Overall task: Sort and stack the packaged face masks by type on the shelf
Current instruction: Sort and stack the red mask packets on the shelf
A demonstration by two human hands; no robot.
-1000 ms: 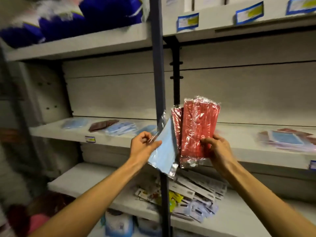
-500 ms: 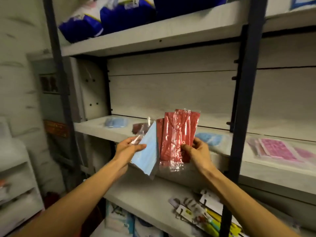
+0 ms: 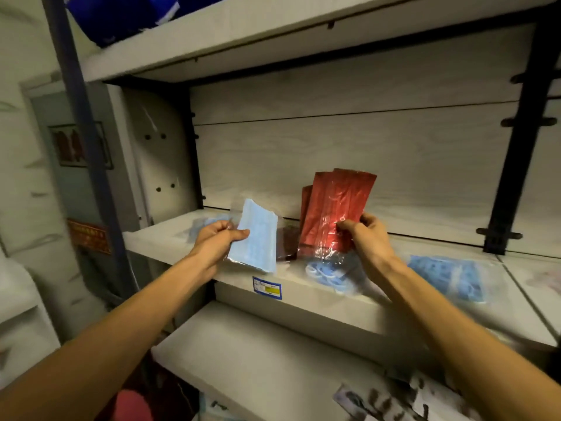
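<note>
My left hand (image 3: 217, 240) pinches a light blue packaged mask (image 3: 254, 238) by its left edge, just above the front of the middle shelf (image 3: 306, 296). My right hand (image 3: 365, 235) grips a bunch of red packaged masks (image 3: 334, 214), held upright over the shelf. A dark maroon mask pack (image 3: 287, 246) lies on the shelf between my hands. Blue mask packs lie on the shelf below my right hand (image 3: 329, 273), further right (image 3: 446, 276) and behind my left hand (image 3: 202, 224).
A price label (image 3: 267, 288) sits on the shelf's front edge. Dark uprights stand at the left (image 3: 82, 117) and right (image 3: 516, 147). Blue bags (image 3: 121, 13) fill the top shelf. Small packets (image 3: 394, 402) lie on the lower shelf.
My view has swung left and closer to the shelf bay. My hands have moved apart, the blue mask pulled clear of the red bunch and lowered toward the shelf.
</note>
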